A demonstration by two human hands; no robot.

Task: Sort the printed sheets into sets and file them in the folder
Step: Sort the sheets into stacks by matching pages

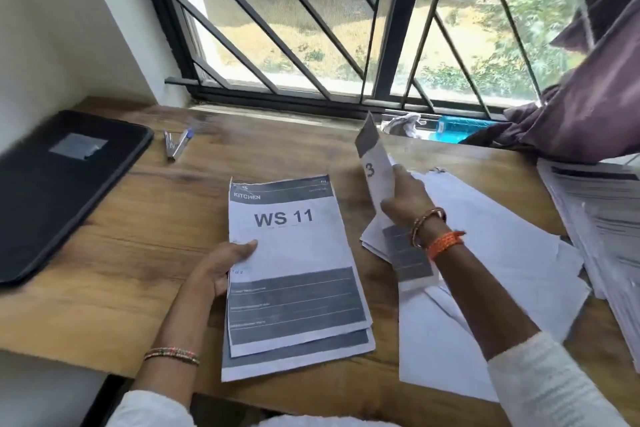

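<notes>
I see the WS 11 sheets [294, 274] stacked at six o'clock on the counter [138, 218]; my left hand [221, 267] pinches their edge. My right hand [405, 198] fingers grip a lifted sheet [375, 166]. The closed black folder [59, 191] lies at nine o'clock.

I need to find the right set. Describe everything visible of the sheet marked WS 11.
The WS 11 sheet is white printed paper with a dark header band reading KITCHEN, large WS 11 lettering, and a dark lined block below. It lies flat on top of a small stack on the wooden desk. The left hand holds its left edge, thumb on top.
</notes>
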